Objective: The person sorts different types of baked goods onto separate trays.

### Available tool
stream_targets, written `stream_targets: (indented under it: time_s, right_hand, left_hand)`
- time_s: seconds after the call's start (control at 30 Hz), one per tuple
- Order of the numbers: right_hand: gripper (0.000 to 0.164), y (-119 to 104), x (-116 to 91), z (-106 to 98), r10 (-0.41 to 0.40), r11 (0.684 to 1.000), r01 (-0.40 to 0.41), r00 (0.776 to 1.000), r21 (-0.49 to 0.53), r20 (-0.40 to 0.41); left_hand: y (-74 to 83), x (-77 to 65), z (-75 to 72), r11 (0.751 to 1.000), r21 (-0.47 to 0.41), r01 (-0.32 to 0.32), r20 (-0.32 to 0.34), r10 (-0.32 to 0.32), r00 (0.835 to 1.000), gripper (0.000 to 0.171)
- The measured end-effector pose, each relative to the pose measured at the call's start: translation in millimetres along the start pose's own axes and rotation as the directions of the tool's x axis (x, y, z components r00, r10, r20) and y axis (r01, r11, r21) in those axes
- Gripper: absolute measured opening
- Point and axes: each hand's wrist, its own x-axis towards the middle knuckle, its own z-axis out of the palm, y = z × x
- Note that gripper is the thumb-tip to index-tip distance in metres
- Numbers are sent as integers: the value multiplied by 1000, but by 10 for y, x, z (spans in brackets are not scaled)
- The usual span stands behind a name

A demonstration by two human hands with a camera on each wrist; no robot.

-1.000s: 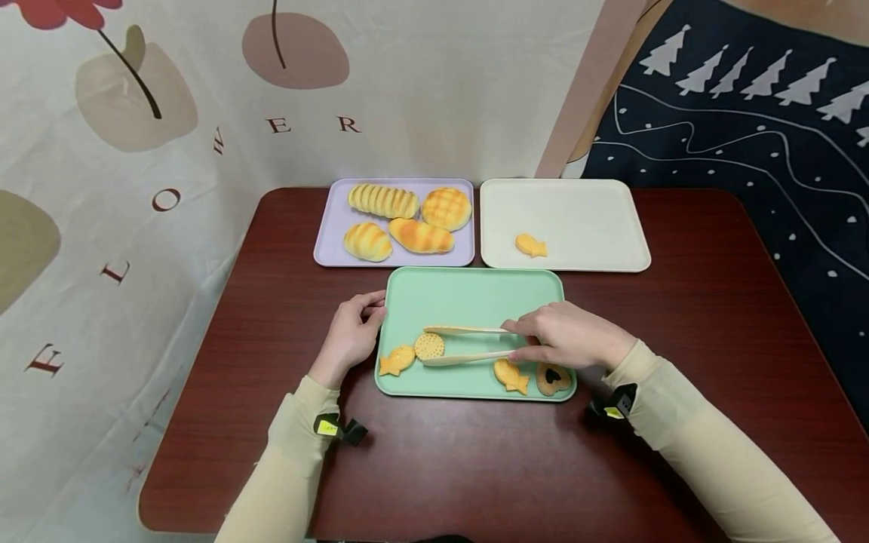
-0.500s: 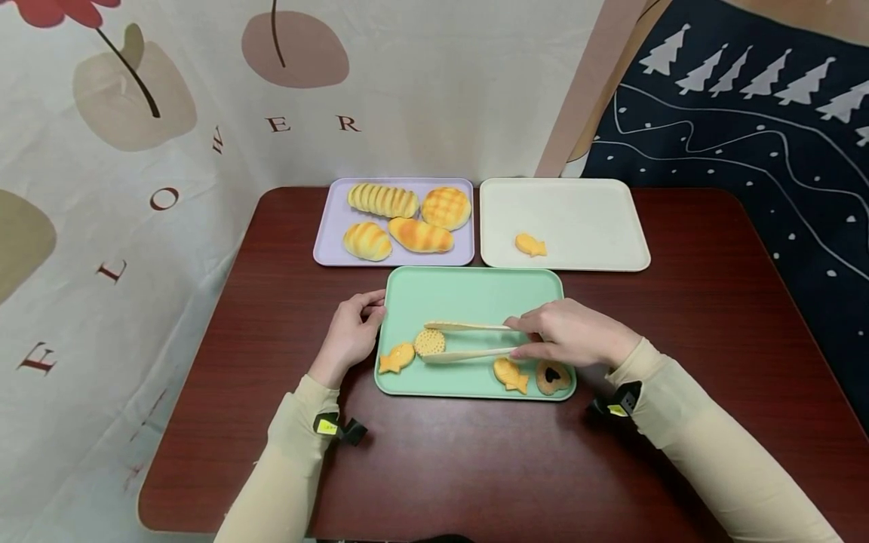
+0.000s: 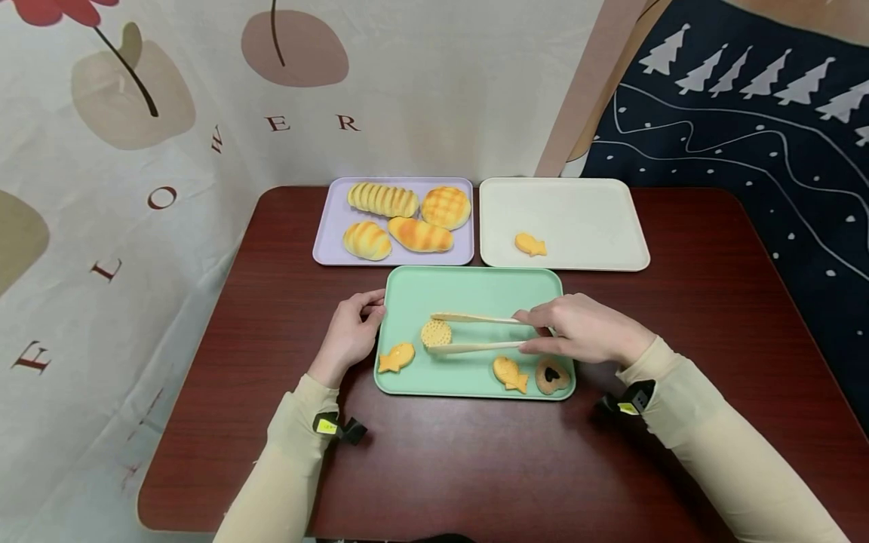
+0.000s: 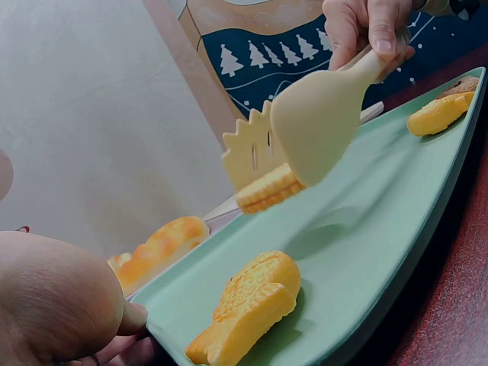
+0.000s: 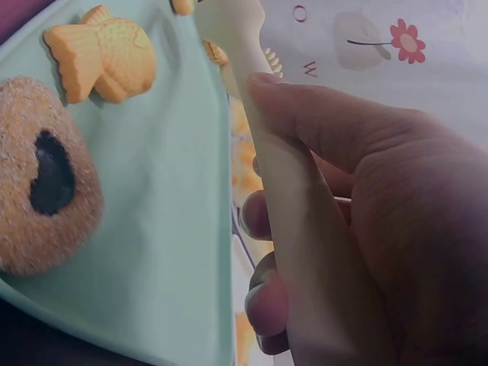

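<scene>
My right hand (image 3: 587,332) grips a pair of cream tongs (image 5: 293,198), thumb on one arm and fingers on the other. Between the tong ends sits a round dotted cookie (image 3: 436,333); in the left wrist view it hangs above the green tray (image 3: 475,290), its shadow below. My left hand (image 3: 349,335) holds the tray's left edge, the thumb at the rim (image 4: 141,309). On the tray lie a fish-shaped cookie (image 3: 397,357) at the left front, another fish-shaped cookie (image 3: 511,374) at the right front, and a brown cookie with a dark heart (image 3: 553,375) beside it.
Behind the green tray stand a lilac tray (image 3: 329,234) with several breads (image 3: 421,234) and a white tray (image 3: 584,219) with one fish-shaped cookie (image 3: 530,244). All rest on a dark red-brown table (image 3: 462,467). Printed cloths (image 3: 421,90) hang behind it.
The round cookie, pinched in the tongs, has risen and shifted slightly right, away from the left fish-shaped cookie. My right hand has moved a little right and away from me; the left hand stays put.
</scene>
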Motion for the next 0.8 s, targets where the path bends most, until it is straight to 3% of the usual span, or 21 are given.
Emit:
stream_targets:
  time_s: [0.43,0.6,0.8]
  right_hand:
    - [23,47,-120,-173,-11,1000,10,997,-4,-77]
    - [51,90,-173,-241,-7,1000,7,996,-1,-87]
    - [49,126,-210,-322,-6,1000,9,995,22,-103]
  left_hand:
    - [8,1,1,1000,-1,22,3,-22,1000,34]
    - [13,3,-2,1000,-3,13,2,-13,1000,34]
    - [17,-3,-7,1000,-2,9,-1,-9,1000,34]
